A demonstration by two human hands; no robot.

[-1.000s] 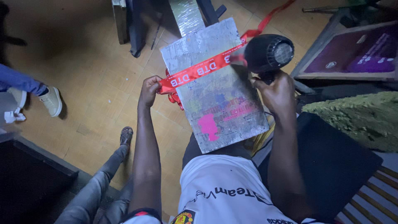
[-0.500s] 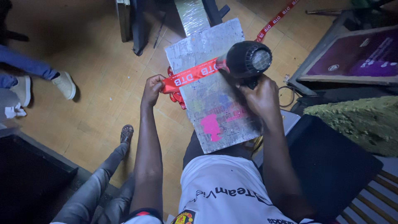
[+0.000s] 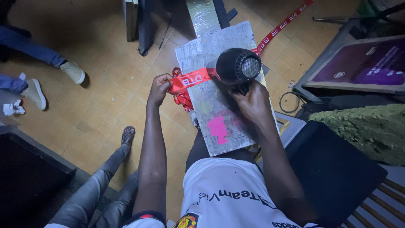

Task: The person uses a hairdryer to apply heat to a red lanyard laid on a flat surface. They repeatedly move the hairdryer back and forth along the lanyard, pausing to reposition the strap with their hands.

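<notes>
Left hand [image 3: 159,88] pinches the red ribbon [image 3: 190,80] at the grey board's [image 3: 219,114] nine o'clock edge while right hand [image 3: 253,103] closes its grip around the black hairdryer [image 3: 236,67] over the ribbon.

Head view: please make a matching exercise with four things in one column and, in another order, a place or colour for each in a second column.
Things:
1. hair dryer
2. red ribbon
3. grey board
4. pink patch

Places or colours:
A. lies across the board, pinched by the left hand
B. rests on the person's lap, stained with paint
C. black, gripped by the right hand
D. sits on the near part of the board

Pairs: 1-C, 2-A, 3-B, 4-D
</notes>
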